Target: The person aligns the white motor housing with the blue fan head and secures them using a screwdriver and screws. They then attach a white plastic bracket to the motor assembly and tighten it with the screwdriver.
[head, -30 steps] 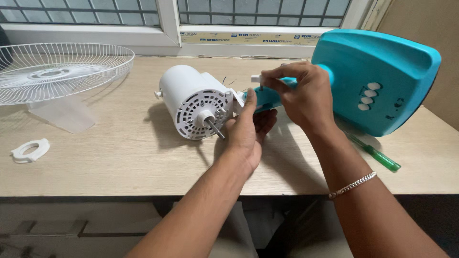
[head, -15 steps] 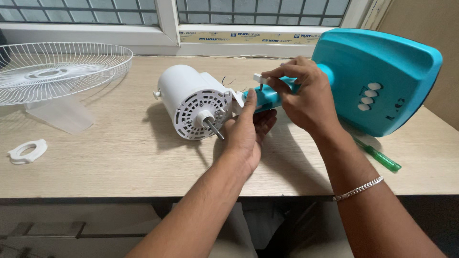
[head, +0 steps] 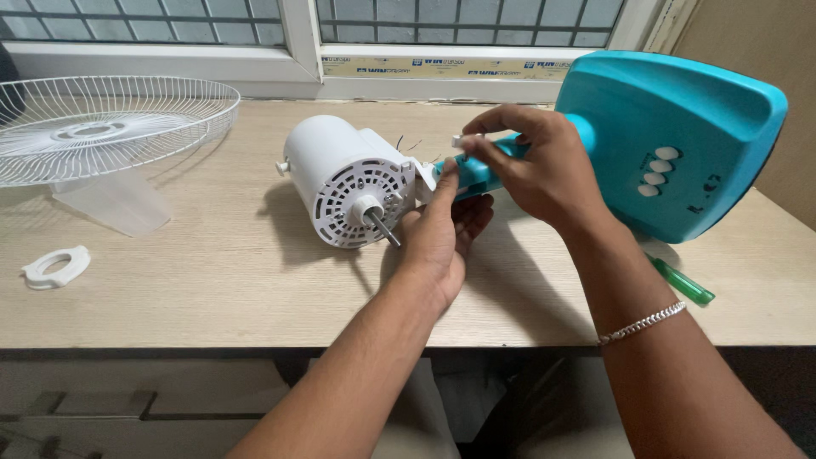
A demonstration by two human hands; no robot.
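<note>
Between thumb and forefinger, the right hand (head: 544, 170) pinches a small white knob (head: 463, 141) atop the teal neck (head: 476, 174). Below, the left hand (head: 442, 234) cups that neck loosely where it joins the white motor housing (head: 344, 178). This fan body lies on its side on the wooden table (head: 212, 272), long axis left to right, steel shaft (head: 384, 228) pointing toward the person, teal base (head: 680, 136) at right.

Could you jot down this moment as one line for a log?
left hand: cradles teal neck beside white motor housing | right hand: pinches small white knob at neck | green screwdriver: on table
</note>
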